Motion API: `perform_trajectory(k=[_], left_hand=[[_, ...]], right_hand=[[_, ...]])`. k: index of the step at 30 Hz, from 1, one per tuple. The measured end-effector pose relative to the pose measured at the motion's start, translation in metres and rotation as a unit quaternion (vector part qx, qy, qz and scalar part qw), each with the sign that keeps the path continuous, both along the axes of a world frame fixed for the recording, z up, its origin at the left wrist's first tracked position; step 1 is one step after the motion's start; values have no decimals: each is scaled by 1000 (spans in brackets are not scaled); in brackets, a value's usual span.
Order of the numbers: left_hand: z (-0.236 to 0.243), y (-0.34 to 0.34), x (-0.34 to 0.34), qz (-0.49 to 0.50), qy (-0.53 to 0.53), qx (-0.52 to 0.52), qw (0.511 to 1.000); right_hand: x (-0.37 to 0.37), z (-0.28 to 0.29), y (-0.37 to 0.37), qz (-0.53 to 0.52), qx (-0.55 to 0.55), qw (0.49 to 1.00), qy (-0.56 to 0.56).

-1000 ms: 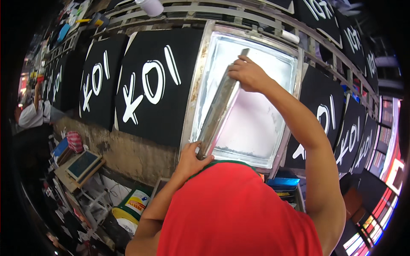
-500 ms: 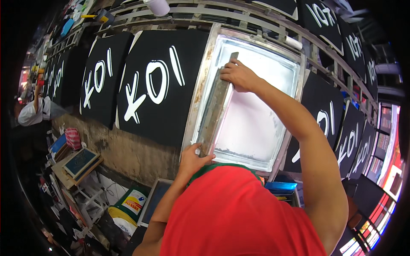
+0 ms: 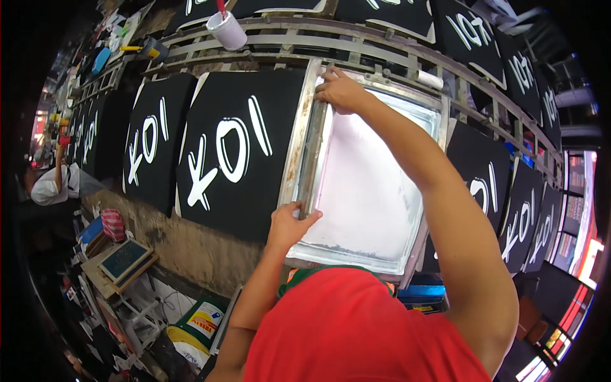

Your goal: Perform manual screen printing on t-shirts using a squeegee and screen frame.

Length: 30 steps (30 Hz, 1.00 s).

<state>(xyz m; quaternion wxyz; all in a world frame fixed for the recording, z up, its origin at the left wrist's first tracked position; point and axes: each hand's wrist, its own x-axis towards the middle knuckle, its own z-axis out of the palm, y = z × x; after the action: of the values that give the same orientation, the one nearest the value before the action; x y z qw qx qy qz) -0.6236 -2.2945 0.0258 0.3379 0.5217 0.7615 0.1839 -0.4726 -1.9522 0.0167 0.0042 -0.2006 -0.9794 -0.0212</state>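
Observation:
A screen-printing frame [image 3: 297, 143] with a pale metal rim lies on the long table, its mesh [image 3: 369, 184] coated white. Along the frame's inner left side runs a long, narrow squeegee [image 3: 314, 149], nearly parallel to that rim. My right hand [image 3: 344, 92] is wrapped over its far end, close to the frame's top left corner. At the near end my left hand [image 3: 291, 224] grips it between thumb and fingers. The squeegee's lower edge is hidden from view.
Left of the frame lies a black sheet [image 3: 267, 184] with white lettering; several similar ones flank it. Metal rails [image 3: 375, 48] run behind, carrying a white paint pot [image 3: 227, 32] with a red handle. A green and yellow bucket [image 3: 205, 318] stands below left. Another person [image 3: 54, 184] is far left.
Both hands and the squeegee have moved toward the far end and left side of the frame. The squeegee is more parallel to the rim. The whole view has shifted slightly.

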Motion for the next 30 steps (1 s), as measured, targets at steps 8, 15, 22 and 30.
perform_trajectory(k=[8,15,22,30], left_hand=[[15,36,6,-20,-94,-175,980],[27,192,27,-309,222,0,925],[-18,333,18,-333,365,126,860],[-34,287,19,-369,369,146,840]], right_hand=[[67,14,1,-76,-16,994,-81],[239,34,-24,-326,-136,931,-94],[254,-24,-20,-403,-111,908,19],[252,-51,-78,-503,-178,845,-39]])
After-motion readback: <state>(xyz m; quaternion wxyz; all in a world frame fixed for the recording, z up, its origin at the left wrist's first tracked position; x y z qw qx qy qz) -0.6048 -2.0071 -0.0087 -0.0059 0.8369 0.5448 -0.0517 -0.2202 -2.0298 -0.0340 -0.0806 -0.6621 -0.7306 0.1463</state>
